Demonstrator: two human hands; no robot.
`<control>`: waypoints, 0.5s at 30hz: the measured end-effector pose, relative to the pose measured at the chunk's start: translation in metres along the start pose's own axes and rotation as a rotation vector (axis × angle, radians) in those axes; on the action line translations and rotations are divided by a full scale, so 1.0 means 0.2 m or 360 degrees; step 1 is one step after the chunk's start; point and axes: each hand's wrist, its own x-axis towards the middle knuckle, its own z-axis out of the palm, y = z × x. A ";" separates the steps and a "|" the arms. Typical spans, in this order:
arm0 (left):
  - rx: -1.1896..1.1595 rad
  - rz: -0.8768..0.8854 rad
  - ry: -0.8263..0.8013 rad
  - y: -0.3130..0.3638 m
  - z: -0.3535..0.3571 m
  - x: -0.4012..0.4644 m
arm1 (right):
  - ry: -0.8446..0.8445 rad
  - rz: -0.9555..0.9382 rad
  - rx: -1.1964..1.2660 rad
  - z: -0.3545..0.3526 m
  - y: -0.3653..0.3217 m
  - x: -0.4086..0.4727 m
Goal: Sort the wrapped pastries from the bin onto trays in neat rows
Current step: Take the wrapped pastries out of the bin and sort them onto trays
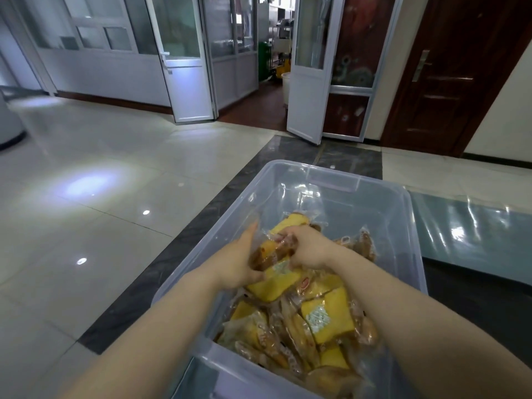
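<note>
A clear plastic bin [339, 180] stands on the floor in front of me, holding several yellow and brown wrapped pastries [328, 315] in clear film. Both my hands are inside it, over the pile's far part. My left hand [236, 263] holds a small bunch of wrapped pastries [273, 272] from the left side, thumb underneath. My right hand [308, 249] grips the same bunch from the right, fingers curled over the wrappers. No tray with rows is plainly visible.
A flat sheet covered in shiny plastic film [472, 234] lies on the floor right of the bin. Pale glossy tiles spread to the left, a dark tile strip [161, 269] runs under the bin. White glass doors [305, 82] stand open ahead; a dark wooden door [449, 70] is at right.
</note>
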 end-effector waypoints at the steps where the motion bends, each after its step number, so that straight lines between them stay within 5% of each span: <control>1: -0.0054 -0.0022 -0.0009 0.00 0.00 0.01 | 0.0029 -0.0006 0.0008 -0.03 0.01 -0.01; 15: 0.0206 -0.0012 0.0064 0.01 -0.01 0.05 | 0.0028 0.0041 0.0026 -0.11 0.08 0.03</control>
